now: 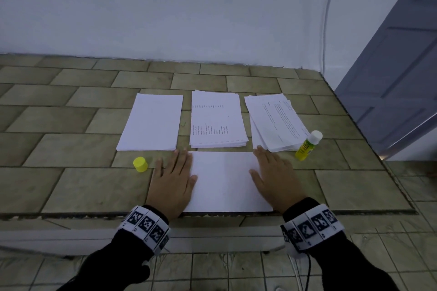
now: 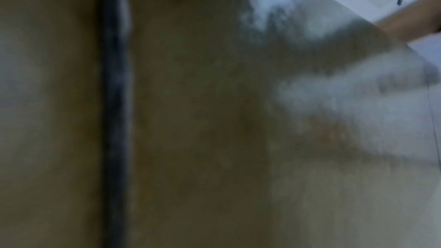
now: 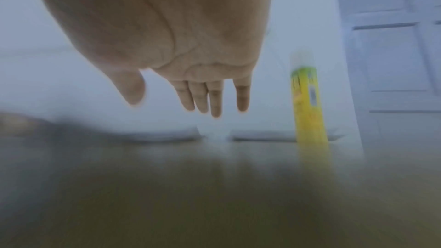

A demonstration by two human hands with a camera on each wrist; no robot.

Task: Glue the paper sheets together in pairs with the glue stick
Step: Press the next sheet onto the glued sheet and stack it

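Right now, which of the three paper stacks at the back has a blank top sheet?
The left stack, beyond the yellow cap. Its top sheet is plain white; the middle stack and the right stack both show printed text.

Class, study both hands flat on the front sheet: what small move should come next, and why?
Probably sweep both hands outward to press the front sheet flat. The left hand and right hand lie open on its edges, the glue stick stands uncapped and untouched beside the right pile, and its yellow cap sits apart.
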